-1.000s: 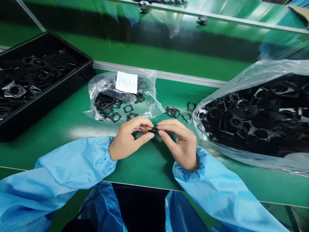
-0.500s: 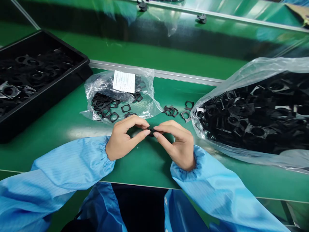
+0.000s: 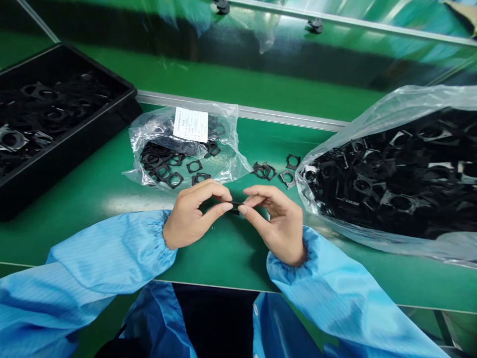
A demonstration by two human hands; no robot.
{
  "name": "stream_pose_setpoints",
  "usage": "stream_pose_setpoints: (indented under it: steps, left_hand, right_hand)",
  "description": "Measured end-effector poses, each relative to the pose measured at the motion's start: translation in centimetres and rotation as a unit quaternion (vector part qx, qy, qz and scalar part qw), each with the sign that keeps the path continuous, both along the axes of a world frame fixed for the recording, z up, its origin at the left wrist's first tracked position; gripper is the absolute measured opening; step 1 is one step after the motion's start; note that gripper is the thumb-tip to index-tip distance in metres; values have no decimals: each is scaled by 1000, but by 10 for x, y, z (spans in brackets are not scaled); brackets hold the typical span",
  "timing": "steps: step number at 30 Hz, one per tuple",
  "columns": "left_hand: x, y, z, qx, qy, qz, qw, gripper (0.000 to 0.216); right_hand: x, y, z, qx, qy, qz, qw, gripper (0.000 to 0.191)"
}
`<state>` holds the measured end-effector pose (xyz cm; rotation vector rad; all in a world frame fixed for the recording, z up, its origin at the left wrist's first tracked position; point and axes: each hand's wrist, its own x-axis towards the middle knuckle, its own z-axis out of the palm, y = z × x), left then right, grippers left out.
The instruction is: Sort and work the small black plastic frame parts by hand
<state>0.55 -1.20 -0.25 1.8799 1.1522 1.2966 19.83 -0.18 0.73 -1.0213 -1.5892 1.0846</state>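
Note:
Between my two hands, over the green table [image 3: 219, 253], is a small thin black part [image 3: 236, 204], seen nearly edge-on, so its full shape is hidden. My left hand [image 3: 199, 211] pinches its left end between thumb and fingertips. The thumb and a finger of my right hand [image 3: 278, 219] grip the right end, while the index finger is raised off it. Beyond my hands, several loose black frames [image 3: 264, 170] with round openings lie on the table. A clear plastic bag [image 3: 227, 166] with similar black frames and a white label [image 3: 191, 124] lies behind my left hand.
A deep black tray [image 3: 108, 107] of black parts stands at the left. On the right lies a large clear bag [image 3: 410, 97] full of black plates with round holes. A metal strip [image 3: 290, 117] runs along the table's back, below a shiny green panel [image 3: 208, 82].
My right hand has shifted slightly right, and its index finger has lifted away from the black part. My left hand keeps its pinch almost in place.

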Motion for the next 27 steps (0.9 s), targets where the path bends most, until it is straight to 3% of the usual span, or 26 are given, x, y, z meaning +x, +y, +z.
stream_pose_setpoints:
  steps: [7,11,20,27]
  left_hand:
    - [0,1,-2,19,-13,-7,1000,8]
    - [0,1,-3,25,-20,-9,999,8]
    - [-1,-1,-6,-40,-44,-6,998,5]
    - [0,2,1,-5,-6,-37,999,11]
  right_hand:
    - [2,7,-3,-10,-5,14,1000,17]
    - [2,9,-1,21,-43,16,999,2]
    - [2,8,4,57,-64,17,996,6]
    - [1,7,5,98,-66,15,993,8]
